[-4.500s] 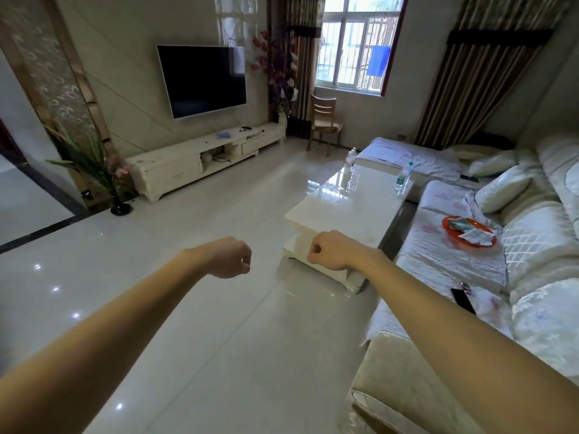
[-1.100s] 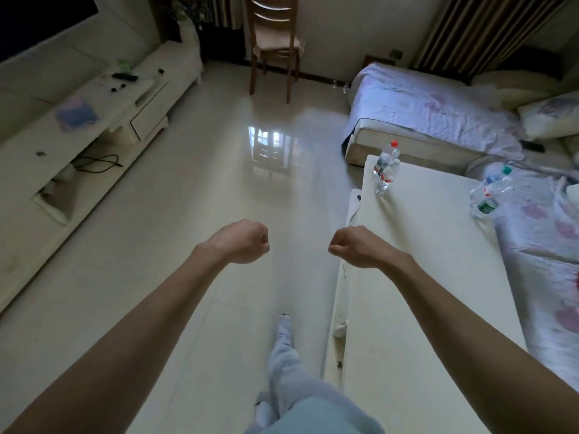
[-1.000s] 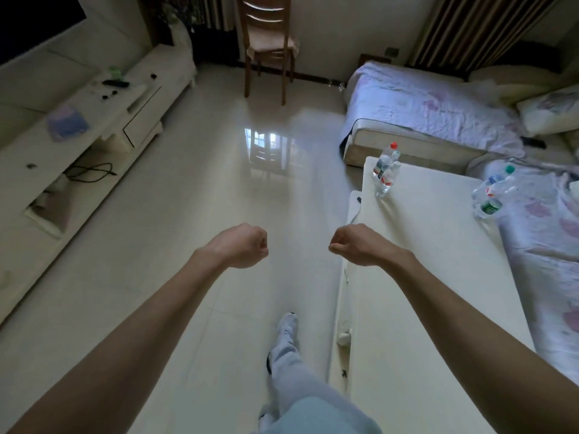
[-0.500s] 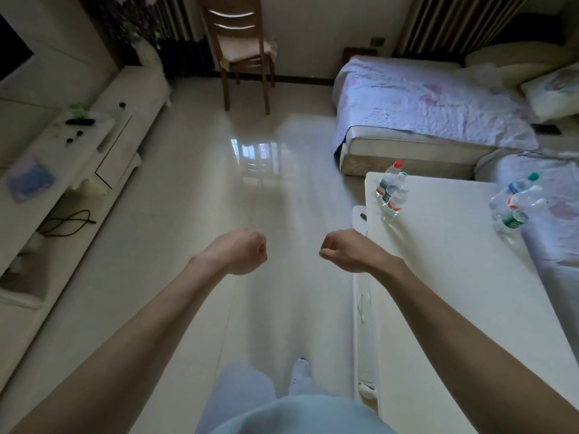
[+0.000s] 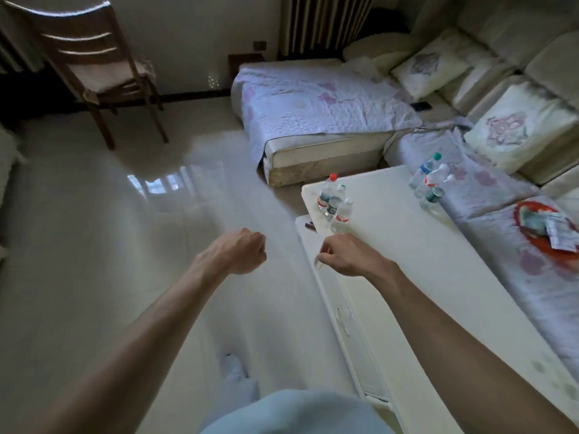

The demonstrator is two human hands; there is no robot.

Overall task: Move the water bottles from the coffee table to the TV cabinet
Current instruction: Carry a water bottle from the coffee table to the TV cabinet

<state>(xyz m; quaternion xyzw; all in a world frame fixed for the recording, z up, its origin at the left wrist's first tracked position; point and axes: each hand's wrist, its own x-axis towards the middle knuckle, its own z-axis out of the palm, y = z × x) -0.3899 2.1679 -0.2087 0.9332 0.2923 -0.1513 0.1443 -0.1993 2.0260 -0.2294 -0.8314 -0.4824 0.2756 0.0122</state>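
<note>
No bottle is moved yet: the left bottle cluster (image 5: 333, 202) and right bottle cluster (image 5: 430, 183) stand on the desk (image 5: 407, 261). The left hand (image 5: 241, 255) and right hand (image 5: 347, 255) are clenched, empty.

The coffee table (image 5: 423, 270) runs from near right toward the middle, with floor (image 5: 125, 245) on its left and the sofa (image 5: 532, 296) along its right and far sides. One cluster of bottles (image 5: 333, 202) stands on its far left corner, a second cluster (image 5: 430, 183) on its far right edge; a dish (image 5: 521, 212) lies on the sofa seat to the right, a chair (image 5: 103, 67) stands far left. The right hand (image 5: 344, 253) is over the table's left edge, just near of the first cluster.
</note>
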